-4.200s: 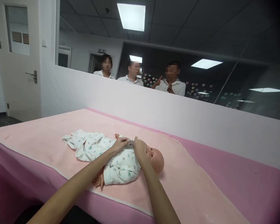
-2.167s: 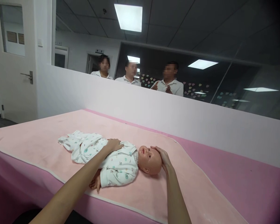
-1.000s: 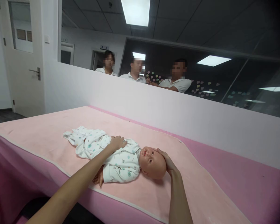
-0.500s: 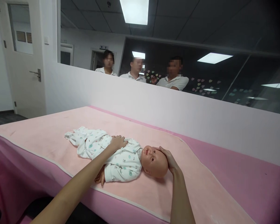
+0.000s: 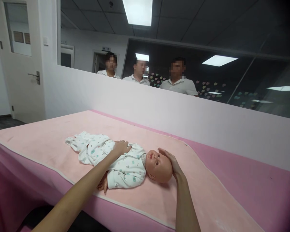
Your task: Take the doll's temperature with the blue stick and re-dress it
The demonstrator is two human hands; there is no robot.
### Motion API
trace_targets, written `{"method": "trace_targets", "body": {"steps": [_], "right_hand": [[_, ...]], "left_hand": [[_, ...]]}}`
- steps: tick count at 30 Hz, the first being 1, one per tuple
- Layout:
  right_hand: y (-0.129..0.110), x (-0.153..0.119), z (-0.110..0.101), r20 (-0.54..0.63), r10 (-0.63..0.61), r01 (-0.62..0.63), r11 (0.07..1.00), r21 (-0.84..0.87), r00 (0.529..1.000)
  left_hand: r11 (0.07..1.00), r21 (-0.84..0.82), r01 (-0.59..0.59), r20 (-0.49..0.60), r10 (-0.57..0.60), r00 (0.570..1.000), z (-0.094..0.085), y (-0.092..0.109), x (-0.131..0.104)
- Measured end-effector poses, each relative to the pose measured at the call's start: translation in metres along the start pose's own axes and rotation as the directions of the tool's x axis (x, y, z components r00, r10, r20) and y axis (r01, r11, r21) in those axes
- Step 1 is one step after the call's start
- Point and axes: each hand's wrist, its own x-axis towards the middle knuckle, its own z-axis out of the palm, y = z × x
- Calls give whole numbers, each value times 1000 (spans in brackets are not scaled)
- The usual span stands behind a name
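Doll (image 5: 125,166) lies under left hand (image 5: 122,147), its clothing (image 5: 127,177) printed illegibly small.

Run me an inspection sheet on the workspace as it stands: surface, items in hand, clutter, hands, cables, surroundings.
Surface: peach mat with a pale edge, lying over pink cloth.
Items: baby doll on its back, in a white patterned outfit; its head is bare.
Clutter: nothing seen.
Hands: left hand rests on the doll's torso; right hand curves around the crown of the head, though full finger contact cannot be told.
Cables: nothing seen.
Surroundings: white wall behind the mat, with a glass panel above it where three people in light shirts show; door at the far left.
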Motion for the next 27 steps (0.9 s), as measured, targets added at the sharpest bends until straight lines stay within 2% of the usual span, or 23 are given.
{"method": "trace_targets", "body": {"steps": [2, 4, 8, 12, 14, 16, 19, 21, 24, 27], "right_hand": [[-6, -5, 3, 116, 83, -82, 997, -11, 990], [-11, -9, 5, 170, 113, -113, 994, -11, 979], [-10, -8, 6, 136, 112, -115, 993, 16, 984], [0, 1, 4, -59, 25, -20, 997, 73, 998], [2, 2, 3, -119, -3, 13, 996, 90, 993], [1, 1, 3, -83, 29, -22, 996, 82, 996], [-6, -7, 4, 95, 123, -127, 991, 33, 988], [-10, -12, 6, 172, 144, -149, 989, 14, 975], [-11, -12, 7, 159, 145, -151, 988, 32, 977], [-7, -8, 6, 32, 145, -146, 988, 59, 989]], "left_hand": [[1000, -1, -4, -3, 4, 1000, 0, 0, 0], [1000, -2, -10, -8, 10, 1000, 0, 0, -1], [1000, -6, -6, -9, 6, 1000, 0, 0, 0], [1000, -17, -2, -7, 2, 1000, 1, 0, 0], [1000, -21, -3, -7, 3, 1000, 0, 0, 0], [1000, -20, 2, -9, -2, 1000, 0, 1, -1], [1000, -18, 9, -11, -9, 1000, -1, 2, -1], [1000, -18, 8, -13, -8, 1000, -1, 2, -1], [1000, -17, 6, -19, -6, 1000, 0, 2, -1], [1000, -13, 6, -20, -6, 1000, 0, 1, -1]]}}
